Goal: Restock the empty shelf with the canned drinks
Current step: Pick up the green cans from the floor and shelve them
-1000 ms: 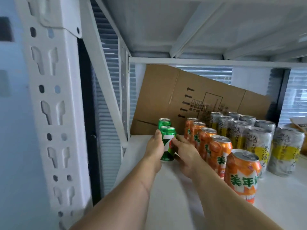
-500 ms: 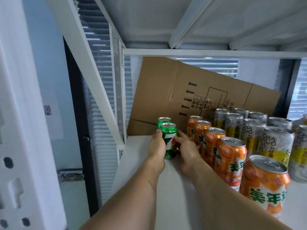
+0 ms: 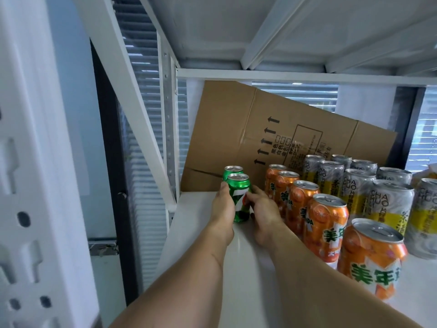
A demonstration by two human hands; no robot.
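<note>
A green can (image 3: 239, 185) stands upright on the white shelf (image 3: 196, 223), with a second green can (image 3: 233, 171) right behind it. My left hand (image 3: 223, 209) presses against the front can's left side. My right hand (image 3: 261, 211) holds its right side, fingers touching the label. Both hands grip this one can between them. To the right runs a row of several orange cans (image 3: 327, 223), and beyond it rows of silver and yellow cans (image 3: 390, 204).
A flattened cardboard box (image 3: 236, 129) leans against the shelf's back. A white diagonal brace (image 3: 132, 95) and a perforated upright (image 3: 28, 185) bound the left side. The shelf above (image 3: 283, 27) hangs low overhead. Bare shelf surface lies in front of the green cans.
The view has shifted closer and a little left. Both hands stay on the front green can, which has barely moved on the shelf.
</note>
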